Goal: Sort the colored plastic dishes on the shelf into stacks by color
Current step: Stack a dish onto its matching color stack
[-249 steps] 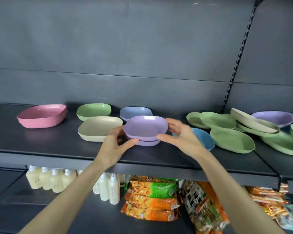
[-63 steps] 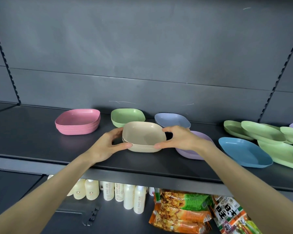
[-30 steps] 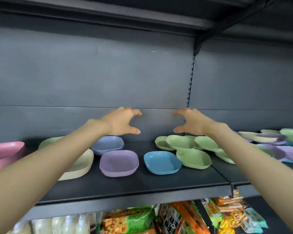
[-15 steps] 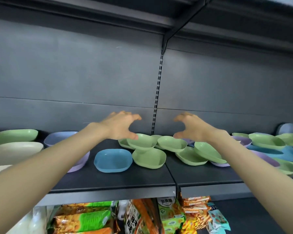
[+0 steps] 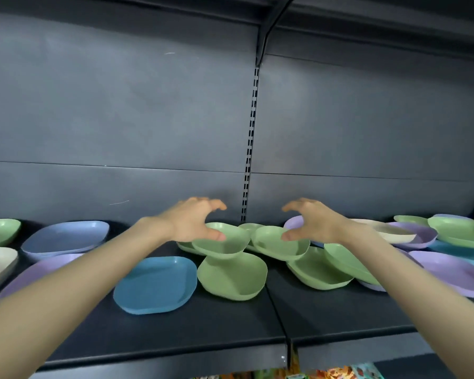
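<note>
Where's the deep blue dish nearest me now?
Head view, left of centre: the deep blue square plastic dish lies flat, just left of a pale green plastic dish, below the left hand.

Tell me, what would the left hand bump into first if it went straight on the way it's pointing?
Probably the tilted light green plastic dish right below the left hand. Depth is unclear; if the hand clears it, the dark grey back wall comes next.
</note>
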